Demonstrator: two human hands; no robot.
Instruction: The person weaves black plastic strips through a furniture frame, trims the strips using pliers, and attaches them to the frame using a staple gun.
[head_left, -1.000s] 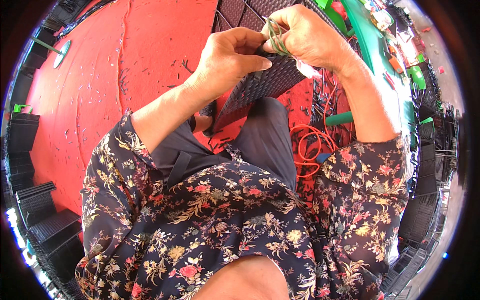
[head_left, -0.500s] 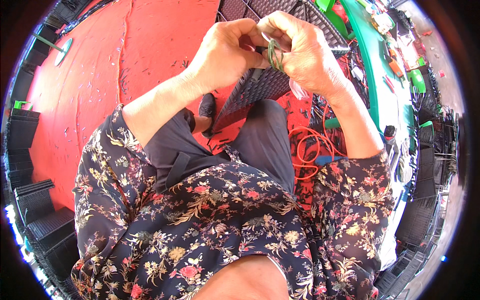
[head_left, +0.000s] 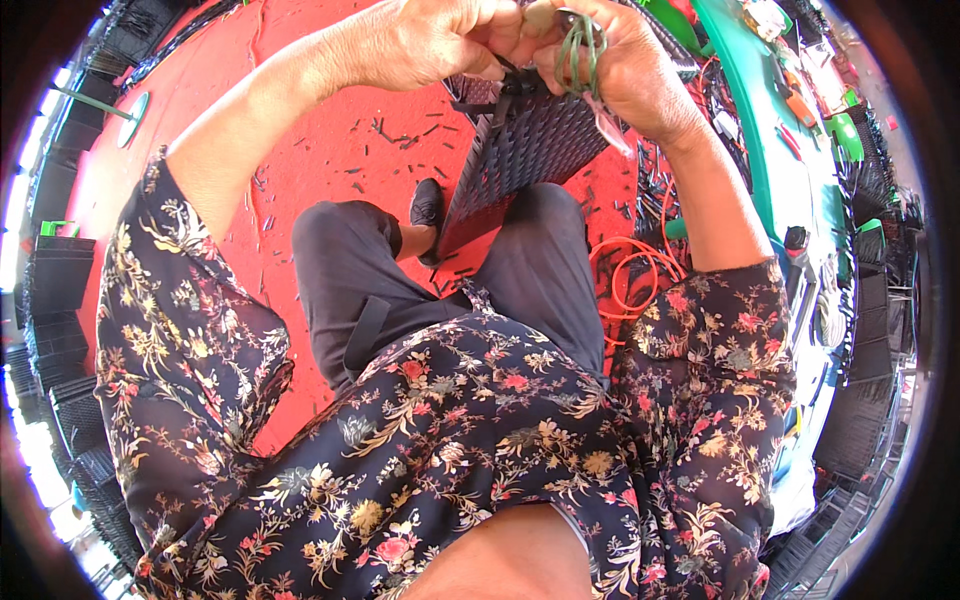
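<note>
Both my hands are raised at the top edge, fingertips close together over a dark woven rattan piece (head_left: 535,140). My left hand (head_left: 430,42) is closed in a pinch at the rattan's upper edge; what it pinches, if anything, is hidden. Thin green loops of cord (head_left: 580,55) hang about the fingers of my closed right hand (head_left: 630,75). A pale pink strip (head_left: 612,132) dangles below that hand. The rattan piece stands tilted between my knees, its lower end near my dark shoe (head_left: 427,207).
Short black offcuts (head_left: 390,130) litter the red floor (head_left: 330,165). An orange hose (head_left: 640,275) lies coiled by my right knee. Along the right runs a green-edged table (head_left: 745,110) with tools, including orange-handled ones (head_left: 800,108). Dark woven furniture (head_left: 60,270) lines the left.
Both hands have moved up and apart at the wrists, the left forearm swinging outward. The rattan piece has shifted and turned beneath them. The green loops stay with my right hand.
</note>
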